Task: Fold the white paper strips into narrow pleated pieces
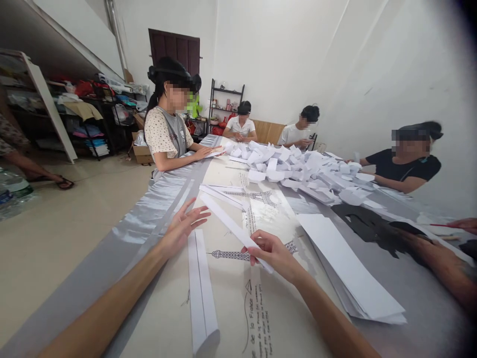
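My right hand (pixel 274 252) pinches the near end of a narrow folded white paper strip (pixel 228 223), which slants away to the upper left above the table. Close to the strip's far end, my left hand (pixel 188 219) is raised with its fingers apart, holding nothing. Below that hand lies another folded paper strip (pixel 201 293), creased lengthwise, its near end curling up. Beyond my hands, more thin paper strips (pixel 223 195) rest on the printed tablecloth (pixel 227 308).
A stack of long white sheets (pixel 346 273) sits right of my right arm. Farther back is a big heap of folded white papers (pixel 294 169). Several people sit around the table; one person's hand (pixel 465 224) at the right edge holds a thin red stick.
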The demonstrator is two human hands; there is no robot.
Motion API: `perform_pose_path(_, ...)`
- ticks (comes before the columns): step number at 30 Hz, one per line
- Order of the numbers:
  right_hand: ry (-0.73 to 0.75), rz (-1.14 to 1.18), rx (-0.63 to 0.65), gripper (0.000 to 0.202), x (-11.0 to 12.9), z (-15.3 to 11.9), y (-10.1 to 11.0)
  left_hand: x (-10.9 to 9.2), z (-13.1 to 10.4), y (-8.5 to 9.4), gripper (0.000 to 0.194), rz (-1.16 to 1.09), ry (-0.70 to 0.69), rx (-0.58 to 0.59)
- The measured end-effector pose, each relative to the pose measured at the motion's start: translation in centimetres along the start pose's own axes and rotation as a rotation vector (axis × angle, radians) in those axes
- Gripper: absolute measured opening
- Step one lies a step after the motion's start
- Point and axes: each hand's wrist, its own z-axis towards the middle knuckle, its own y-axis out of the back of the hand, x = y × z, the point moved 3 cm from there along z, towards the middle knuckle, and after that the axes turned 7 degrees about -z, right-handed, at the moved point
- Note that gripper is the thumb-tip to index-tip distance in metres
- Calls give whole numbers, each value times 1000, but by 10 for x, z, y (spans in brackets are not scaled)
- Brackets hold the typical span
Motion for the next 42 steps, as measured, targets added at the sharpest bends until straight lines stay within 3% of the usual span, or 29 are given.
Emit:
perform_pose_path(5,-117,239,152,35,-1,-1,-18,11,-12,-26,38,45,85,147)
perform_pose_path(10,-182,238,228,36,-7,-1,-31,14,-20,-38,39,176,68,-6)
perform_pose_path(15,-55,99,120,32,2,-1,-35,10,-23,-42,36,262,-4,-47)
perform_pose_path(20,-30,68,65,35,6,-2,-39,11,-22,-38,37,226,-2,-44)
perform_pose_path(27,-35,57,-1,37,9,-2,-36,11,-21,-34,23,143,-20,-92)
perform_pose_path(32,-21,58,26,39,8,-1,-35,10,-18,-31,29,151,-46,-107)
perform_pose_path(39,-102,27,72,35,-3,0,-33,5,-5,-9,36,111,-104,-206)
perform_pose_path(42,-100,20,58,30,-4,1,-31,6,-6,-8,37,56,-106,-216)
